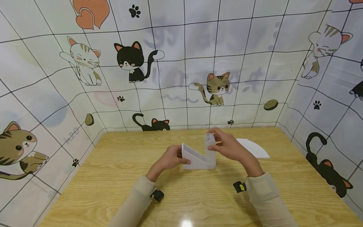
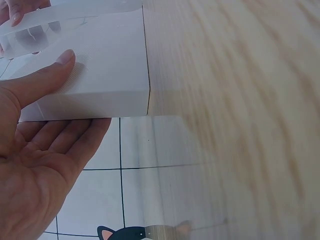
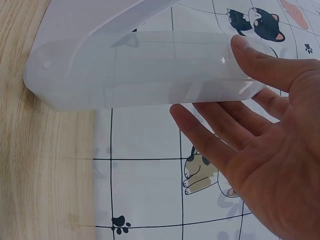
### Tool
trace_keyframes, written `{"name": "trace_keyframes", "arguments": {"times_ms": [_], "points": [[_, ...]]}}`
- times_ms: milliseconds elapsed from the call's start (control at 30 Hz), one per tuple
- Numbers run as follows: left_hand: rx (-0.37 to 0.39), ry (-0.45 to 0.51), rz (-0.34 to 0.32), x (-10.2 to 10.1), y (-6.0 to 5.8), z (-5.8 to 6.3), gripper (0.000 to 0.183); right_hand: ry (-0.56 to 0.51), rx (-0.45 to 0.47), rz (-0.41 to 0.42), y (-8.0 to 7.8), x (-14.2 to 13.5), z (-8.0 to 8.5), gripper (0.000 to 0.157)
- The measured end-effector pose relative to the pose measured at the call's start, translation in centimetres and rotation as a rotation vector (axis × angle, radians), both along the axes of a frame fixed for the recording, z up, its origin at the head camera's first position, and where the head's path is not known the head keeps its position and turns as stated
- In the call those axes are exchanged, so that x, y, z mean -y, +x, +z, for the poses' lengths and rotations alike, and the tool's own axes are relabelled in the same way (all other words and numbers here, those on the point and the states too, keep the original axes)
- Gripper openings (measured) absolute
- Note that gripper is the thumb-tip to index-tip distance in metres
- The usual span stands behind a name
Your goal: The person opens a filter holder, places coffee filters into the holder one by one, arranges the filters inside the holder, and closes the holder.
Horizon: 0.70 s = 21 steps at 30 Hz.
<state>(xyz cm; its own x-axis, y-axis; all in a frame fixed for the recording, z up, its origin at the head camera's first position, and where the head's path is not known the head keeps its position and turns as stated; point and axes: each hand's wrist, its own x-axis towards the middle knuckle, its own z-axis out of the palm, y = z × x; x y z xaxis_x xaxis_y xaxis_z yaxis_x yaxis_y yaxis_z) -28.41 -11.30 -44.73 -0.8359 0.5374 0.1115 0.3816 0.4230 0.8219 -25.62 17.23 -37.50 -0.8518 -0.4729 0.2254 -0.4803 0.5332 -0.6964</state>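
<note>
Cat-print cloth backed the table; one white fan-shaped piece lay behind the right hand, which partly blocked it. Counted: one white holder on the table, raised end pinched by the left hand; one translucent cover, upright, right fingers gripping its top.

A yellow-brown wood-grain tabletop spans 6 o'clock; a white black-gridded wall covering at 12 bears a black paw print at 11 and a brown striped cartoon cat at 2.

A white sloping box stands, translucent section upright at its low end.
</note>
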Motion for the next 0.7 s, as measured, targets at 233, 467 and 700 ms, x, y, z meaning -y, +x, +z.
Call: {"name": "trace_keyframes", "arguments": {"times_ms": [233, 467, 700], "points": [[0.005, 0.016, -0.001, 0.03, -0.16, -0.15, 0.035, -0.001, 0.012, -0.003, -0.03, 0.03, 0.00, 0.049], [0.007, 0.011, 0.002, 0.10, -0.07, -0.10, 0.035, 0.005, 0.019, -0.001, -0.05, 0.02, 0.02, 0.049], [-0.006, 0.011, -0.006, 0.05, -0.04, -0.03, 0.035, 0.007, 0.042, -0.009, -0.02, -0.52, 0.09, 0.051]]}}
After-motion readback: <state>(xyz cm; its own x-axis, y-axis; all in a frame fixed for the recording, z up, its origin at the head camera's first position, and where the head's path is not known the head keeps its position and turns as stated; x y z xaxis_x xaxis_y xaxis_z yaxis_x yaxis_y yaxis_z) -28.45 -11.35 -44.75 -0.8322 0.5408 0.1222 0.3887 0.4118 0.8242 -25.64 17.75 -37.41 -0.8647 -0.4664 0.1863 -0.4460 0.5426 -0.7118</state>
